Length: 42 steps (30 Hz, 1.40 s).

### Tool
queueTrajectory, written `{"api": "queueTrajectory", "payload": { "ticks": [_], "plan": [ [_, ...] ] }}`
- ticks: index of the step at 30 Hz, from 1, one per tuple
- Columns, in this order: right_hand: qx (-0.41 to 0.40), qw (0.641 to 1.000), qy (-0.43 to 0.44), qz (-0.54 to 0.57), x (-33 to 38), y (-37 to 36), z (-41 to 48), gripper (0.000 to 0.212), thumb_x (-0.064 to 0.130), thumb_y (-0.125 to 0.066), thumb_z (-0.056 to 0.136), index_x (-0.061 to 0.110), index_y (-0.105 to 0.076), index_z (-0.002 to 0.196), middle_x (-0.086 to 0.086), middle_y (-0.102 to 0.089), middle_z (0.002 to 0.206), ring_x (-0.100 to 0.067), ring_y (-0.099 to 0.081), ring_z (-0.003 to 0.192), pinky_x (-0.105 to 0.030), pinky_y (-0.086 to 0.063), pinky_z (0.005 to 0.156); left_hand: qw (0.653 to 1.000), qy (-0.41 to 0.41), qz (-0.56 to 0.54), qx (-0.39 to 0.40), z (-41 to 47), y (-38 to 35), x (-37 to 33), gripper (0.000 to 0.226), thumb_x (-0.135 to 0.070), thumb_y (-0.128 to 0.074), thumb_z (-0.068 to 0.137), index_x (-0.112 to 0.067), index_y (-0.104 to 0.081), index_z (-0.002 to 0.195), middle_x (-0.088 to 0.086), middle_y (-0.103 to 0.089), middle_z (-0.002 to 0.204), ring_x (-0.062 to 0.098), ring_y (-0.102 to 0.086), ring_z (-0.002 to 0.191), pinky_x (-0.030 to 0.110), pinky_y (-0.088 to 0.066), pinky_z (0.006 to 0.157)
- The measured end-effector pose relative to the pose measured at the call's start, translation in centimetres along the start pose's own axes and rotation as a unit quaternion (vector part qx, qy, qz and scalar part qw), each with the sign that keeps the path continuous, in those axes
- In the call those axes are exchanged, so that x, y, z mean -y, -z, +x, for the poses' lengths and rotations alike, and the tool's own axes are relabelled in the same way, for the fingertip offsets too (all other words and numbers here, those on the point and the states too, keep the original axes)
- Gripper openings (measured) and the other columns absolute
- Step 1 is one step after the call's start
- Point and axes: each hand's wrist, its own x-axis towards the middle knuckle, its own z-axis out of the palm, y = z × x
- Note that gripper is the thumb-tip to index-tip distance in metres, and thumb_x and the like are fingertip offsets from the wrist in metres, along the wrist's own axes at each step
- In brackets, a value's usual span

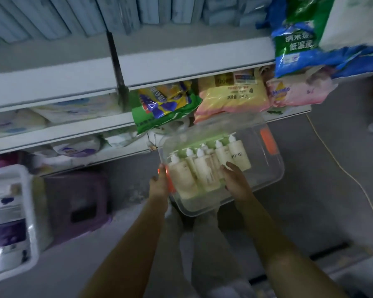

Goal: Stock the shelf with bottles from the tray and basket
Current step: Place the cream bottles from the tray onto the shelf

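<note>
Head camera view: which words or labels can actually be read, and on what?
"HOME": rightmost cream bottle in the clear tray.
"纳米" and "低温速": blue-green bag, text cut off.
"净含量", "千克": yellow bag, number blurred.
Green bag, pink pack, goods in the white basket: too blurred to read.

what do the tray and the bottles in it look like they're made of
Tray: apparently clear, glossy rigid plastic; the floor shows through its walls. Bottles: probably opaque cream plastic with a dull finish and white pump tops, though blur leaves that open.
</note>
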Motion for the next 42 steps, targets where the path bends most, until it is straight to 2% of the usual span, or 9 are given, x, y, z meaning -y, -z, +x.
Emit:
{"api": "queueTrajectory", "payload": {
  "ticks": [3,6,11,17,23,27,33,36,42],
  "plan": [
    [0.024,0.999,0.021,-0.031,-0.4,-1.6,2.3,0.049,0.037,-0.054,0.097,0.019,-0.044,0.142,0.002,-0.051,0.129,-0.012,-0.051,0.108,-0.028,-0.040,0.087,1.000,-0.002,-0.012,-0.015,-0.1,-0.8,-0.8,0.071,-0.064,-0.042,0.092,-0.004,-0.051,0.130,0.013,-0.059,0.119,0.032,-0.058,0.109,0.036,-0.047,0.085],
    [0.042,0.996,0.033,-0.072,-1.4,-3.0,4.6,0.053,0.037,-0.056,0.097,0.020,-0.042,0.145,0.002,-0.045,0.145,-0.017,-0.048,0.126,-0.029,-0.041,0.097,0.999,-0.027,-0.009,-0.025,0.4,-1.9,-0.4,0.050,-0.062,-0.040,0.094,-0.017,-0.055,0.109,0.002,-0.060,0.094,0.025,-0.061,0.090,0.040,-0.053,0.082],
    [0.068,0.971,0.087,-0.210,-3.5,-3.7,7.9,0.048,0.034,-0.063,0.090,0.024,-0.052,0.135,-0.003,-0.054,0.135,-0.021,-0.055,0.119,-0.044,-0.049,0.099,0.994,-0.013,-0.063,-0.087,1.4,-3.2,1.2,0.094,-0.092,-0.043,0.059,-0.020,-0.060,0.118,0.005,-0.067,0.105,0.027,-0.065,0.098,0.051,-0.053,0.092],
    [0.068,0.965,0.101,-0.231,-4.2,-3.2,10.0,0.068,0.021,-0.081,0.077,0.020,-0.046,0.135,-0.002,-0.053,0.134,-0.020,-0.052,0.119,-0.041,-0.048,0.096,0.984,-0.031,-0.109,-0.135,2.1,-4.3,1.2,0.059,-0.066,-0.051,0.086,-0.014,-0.064,0.110,0.009,-0.067,0.100,0.031,-0.066,0.098,0.042,-0.053,0.085],
    [0.095,0.978,0.055,-0.179,-4.8,-2.6,11.3,0.069,0.020,-0.078,0.080,0.024,-0.042,0.139,0.003,-0.040,0.134,-0.017,-0.048,0.114,-0.033,-0.047,0.088,0.982,-0.035,-0.131,-0.134,1.9,-4.7,1.0,0.077,-0.086,-0.050,0.054,-0.022,-0.064,0.093,0.010,-0.065,0.090,0.043,-0.061,0.109,0.054,-0.050,0.091],
    [0.116,0.984,0.025,-0.135,-5.2,-2.5,11.7,0.065,0.021,-0.072,0.085,0.034,-0.041,0.140,-0.001,-0.042,0.144,-0.023,-0.051,0.121,-0.047,-0.051,0.096,0.980,-0.029,-0.139,-0.136,1.8,-4.8,0.9,0.086,-0.088,-0.049,0.049,-0.019,-0.064,0.099,0.018,-0.066,0.109,0.042,-0.060,0.111,0.053,-0.049,0.094],
    [0.107,0.982,0.047,-0.150,-5.5,-2.9,11.7,0.053,0.022,-0.060,0.094,0.028,-0.038,0.142,-0.004,-0.043,0.141,-0.025,-0.050,0.122,-0.049,-0.049,0.099,0.982,-0.025,-0.135,-0.134,2.0,-4.7,0.9,0.059,-0.075,-0.051,0.078,-0.020,-0.061,0.100,0.006,-0.065,0.097,0.037,-0.062,0.110,0.048,-0.050,0.094],
    [0.086,0.973,0.053,-0.209,-6.0,-3.5,11.8,0.079,0.043,-0.076,0.079,0.027,-0.035,0.144,-0.006,-0.032,0.142,-0.025,-0.042,0.125,-0.046,-0.045,0.103,0.980,-0.033,-0.126,-0.147,2.6,-4.7,1.3,0.041,-0.066,-0.051,0.085,-0.026,-0.059,0.089,-0.002,-0.062,0.089,0.036,-0.062,0.110,0.047,-0.050,0.094],
    [0.084,0.967,0.040,-0.239,-6.2,-4.2,12.6,0.100,0.053,-0.082,0.060,0.022,-0.036,0.143,-0.005,-0.047,0.136,-0.028,-0.050,0.121,-0.051,-0.047,0.099,0.981,-0.038,-0.119,-0.147,2.9,-4.7,1.6,0.060,-0.069,-0.050,0.084,-0.017,-0.060,0.113,0.010,-0.066,0.111,0.036,-0.061,0.112,0.049,-0.049,0.095]
  ]
}}
